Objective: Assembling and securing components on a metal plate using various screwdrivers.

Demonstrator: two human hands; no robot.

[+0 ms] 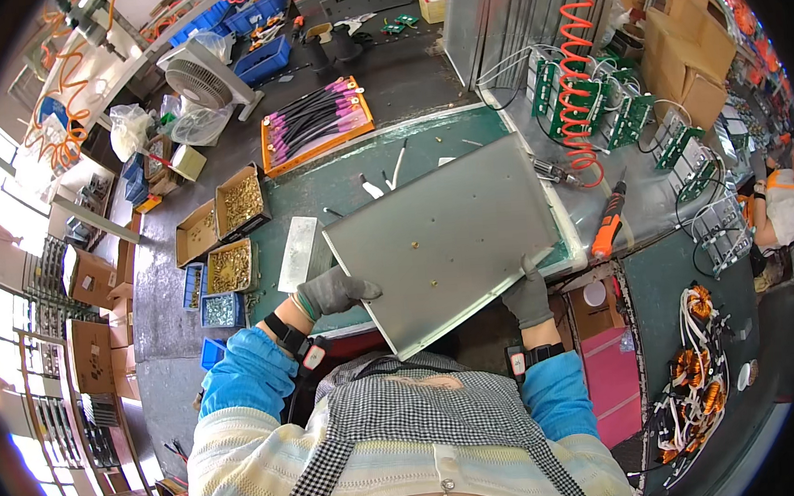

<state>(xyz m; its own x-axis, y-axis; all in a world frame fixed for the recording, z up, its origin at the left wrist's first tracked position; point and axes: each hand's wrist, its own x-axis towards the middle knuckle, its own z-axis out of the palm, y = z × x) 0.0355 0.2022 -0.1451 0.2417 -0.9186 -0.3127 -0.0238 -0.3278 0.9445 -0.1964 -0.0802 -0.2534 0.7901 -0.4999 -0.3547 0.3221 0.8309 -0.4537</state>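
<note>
A flat grey sheet-metal panel (450, 217) with a bent rim and a few small holes lies tilted over the green work mat (312, 194). My left hand (336, 293), in a grey glove, grips its near left edge with the thumb on top. At the near right edge my right hand (529, 296), gloved too, is closed round the rim; the panel partly hides its fingers. Beside my left hand rests a pale flat strip (298, 254). An orange and black power screwdriver (608, 224) lies to the right of the panel.
Boxes of brass-coloured fasteners (231, 267) and a blue bin of silver screws (223, 310) stand left. Beyond the mat is an orange tray of black cables (317, 124). Green circuit boards (588, 100), a hanging red coiled hose (576, 55) and wired copper coils (695, 366) are right.
</note>
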